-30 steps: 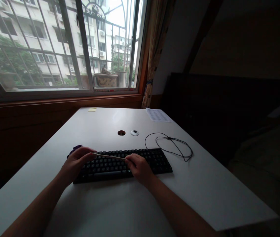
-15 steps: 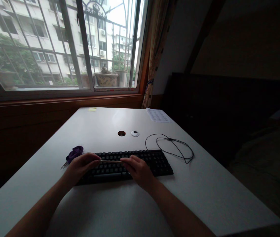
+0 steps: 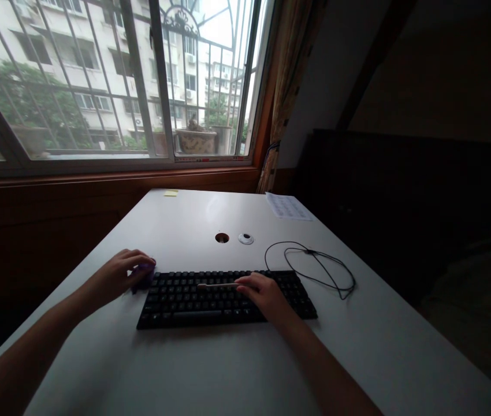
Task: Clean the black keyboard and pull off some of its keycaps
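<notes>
Left hand: (image 3: 119, 273) fingers bent down over purple bundle (image 3: 145, 273), just left of keyboard; cannot tell if gripping it or only touching.
Right hand: (image 3: 265, 296) thumb and fingers pinched on right end of thin stick (image 3: 219, 285), above right-middle part of keyboard.
Stick: over middle of keyboard (image 3: 185, 299), light-coloured, thicker at free end; cannot tell if touching keys or just above.
Stick axis: left-right, roughly parallel to key rows; thick end points left, gripped end right; looks close to level.
Keyboard: black, flat on tabletop (image 3: 176, 370), long axis left-right across scene, keys up; left end just beside bundle.
Step in hand: looks like a split one, right hand keeping stick over keys while left hand deals with bundle; stick's use not certain from view.
Next move: seems to call for a firm pinch on stick and controlled height over keys; left side needs a sure grasp if bundle is to be lifted.
Cable: (image 3: 332, 261) black, looped right of keyboard on far side.
Far side: round hole (image 3: 222, 238), white ring-shaped piece (image 3: 246, 238) just right of it; printed paper (image 3: 287, 207) far right, yellow note (image 3: 171, 193) far left.
</notes>
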A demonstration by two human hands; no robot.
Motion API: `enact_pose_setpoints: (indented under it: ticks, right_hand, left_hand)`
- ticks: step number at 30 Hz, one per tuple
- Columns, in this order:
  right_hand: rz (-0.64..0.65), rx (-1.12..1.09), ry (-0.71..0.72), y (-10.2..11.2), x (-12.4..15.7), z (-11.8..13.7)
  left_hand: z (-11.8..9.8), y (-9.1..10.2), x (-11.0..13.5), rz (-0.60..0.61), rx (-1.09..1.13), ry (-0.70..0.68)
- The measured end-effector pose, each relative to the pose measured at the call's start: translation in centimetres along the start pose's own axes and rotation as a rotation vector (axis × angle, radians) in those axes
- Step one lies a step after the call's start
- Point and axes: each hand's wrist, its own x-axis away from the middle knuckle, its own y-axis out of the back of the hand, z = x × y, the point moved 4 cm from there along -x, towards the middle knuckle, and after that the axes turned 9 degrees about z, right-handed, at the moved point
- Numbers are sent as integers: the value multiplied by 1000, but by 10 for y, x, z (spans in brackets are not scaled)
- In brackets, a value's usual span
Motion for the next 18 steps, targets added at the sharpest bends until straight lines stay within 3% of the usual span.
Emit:
enact_pose_setpoints:
  ticks: [5, 10, 18]
  right_hand:
    - [31, 116, -36, -1, 1, -6]
    - [22, 263, 35, 0, 4, -5]
    - [124, 251, 92, -10, -14, 16]
  left_hand:
    - [35, -21, 0, -4, -101, -62]
    - [50, -31, 12, 50, -43, -50]
    - [79, -43, 26, 201, 46, -31]
